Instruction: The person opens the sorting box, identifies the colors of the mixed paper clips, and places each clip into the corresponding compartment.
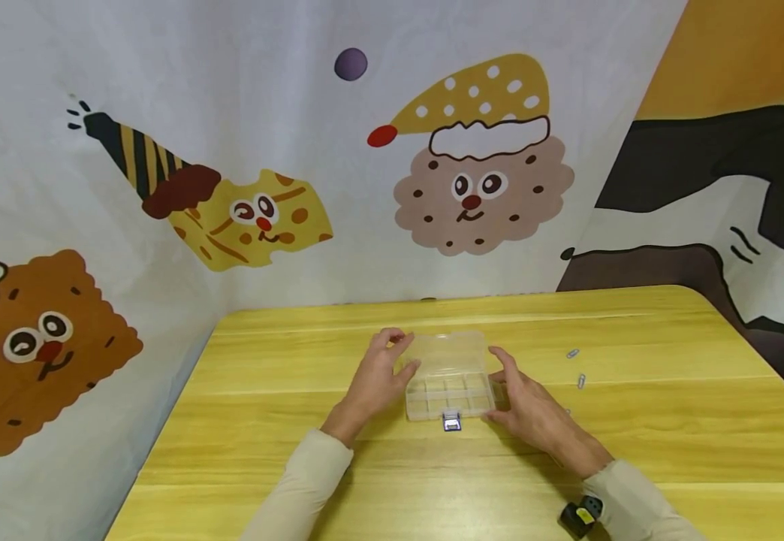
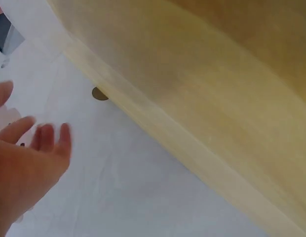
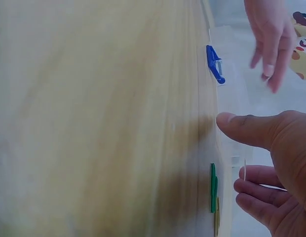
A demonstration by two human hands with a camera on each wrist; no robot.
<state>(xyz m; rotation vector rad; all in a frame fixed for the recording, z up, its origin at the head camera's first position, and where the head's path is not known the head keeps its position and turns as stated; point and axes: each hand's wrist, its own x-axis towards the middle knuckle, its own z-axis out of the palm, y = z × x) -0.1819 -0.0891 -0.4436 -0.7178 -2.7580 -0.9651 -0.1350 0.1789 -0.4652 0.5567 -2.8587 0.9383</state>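
Note:
A clear plastic compartment box (image 1: 449,406) stands on the table with its lid (image 1: 449,355) raised at the back. Its small compartments look empty. A blue clasp-like piece (image 1: 451,421) is at the middle of its front edge, and the right wrist view has the same blue piece (image 3: 215,64). My left hand (image 1: 381,373) is at the box's left side near the lid, fingers loosely bent and holding nothing. Beside the right side is my right hand (image 1: 523,398), thumb and fingers spread around that end; whether they touch it I cannot tell.
Two small paper clips lie to the right, one farther paper clip (image 1: 572,353) and one nearer paper clip (image 1: 581,381). In the right wrist view a green clip-like strip (image 3: 213,188) shows near the hand. A patterned cloth (image 1: 365,278) hangs behind the wooden table (image 1: 284,346).

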